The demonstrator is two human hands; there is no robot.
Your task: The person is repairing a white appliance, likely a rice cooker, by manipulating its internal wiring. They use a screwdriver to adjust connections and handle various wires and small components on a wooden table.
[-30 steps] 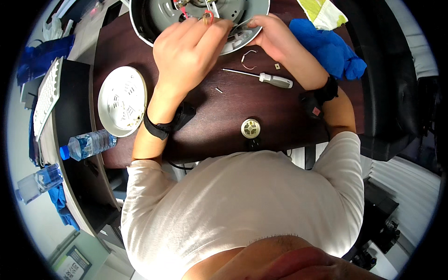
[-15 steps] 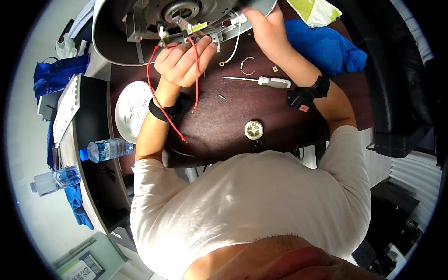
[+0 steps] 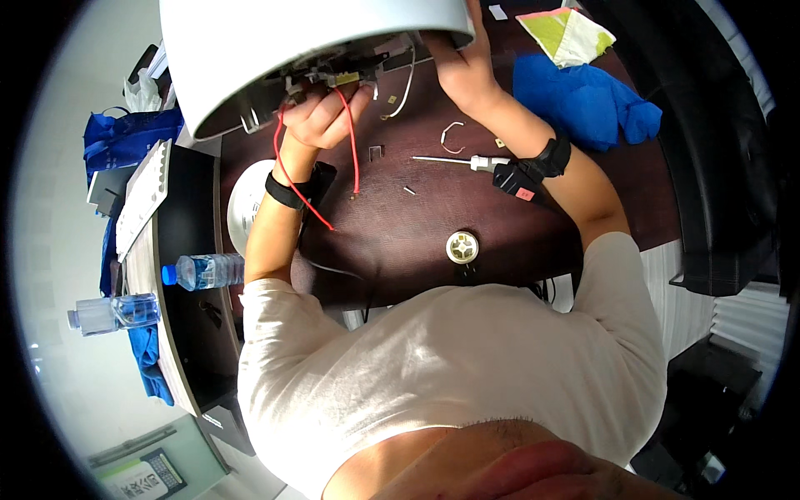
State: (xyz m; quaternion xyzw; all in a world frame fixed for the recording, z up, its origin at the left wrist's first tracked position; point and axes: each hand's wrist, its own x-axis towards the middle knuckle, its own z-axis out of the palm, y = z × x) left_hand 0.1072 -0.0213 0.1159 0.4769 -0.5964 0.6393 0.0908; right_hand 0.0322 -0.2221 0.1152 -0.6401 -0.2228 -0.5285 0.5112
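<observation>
A white rounded appliance housing point(image 3: 308, 42), possibly a rice cooker body, is tilted so its outer wall faces up and its open underside shows only in part. My left hand point(image 3: 327, 118) is curled at the parts inside its lower opening, and what the fingertips hold is hidden. Beside those fingers two red wires point(image 3: 357, 154) hang down with loose ends. My right hand point(image 3: 465, 82) grips the housing's right rim, its fingertips out of sight. A white wire point(image 3: 408, 96) with a ring terminal dangles between my hands. Below it lies a small U-shaped metal bracket point(image 3: 376, 152).
On the dark table point(image 3: 392, 225) are a screwdriver point(image 3: 450, 160), a short metal pin point(image 3: 409, 190), a curved wire piece point(image 3: 450, 137) and a round white part point(image 3: 462, 247). A white vented cover point(image 3: 242, 204) lies left, a blue cloth point(image 3: 583, 100) right. Water bottles point(image 3: 204, 272) stand at the left.
The housing has been tilted, hiding most of its interior and showing its outer wall. My hands have shifted with it. The small bracket now shows on the table.
</observation>
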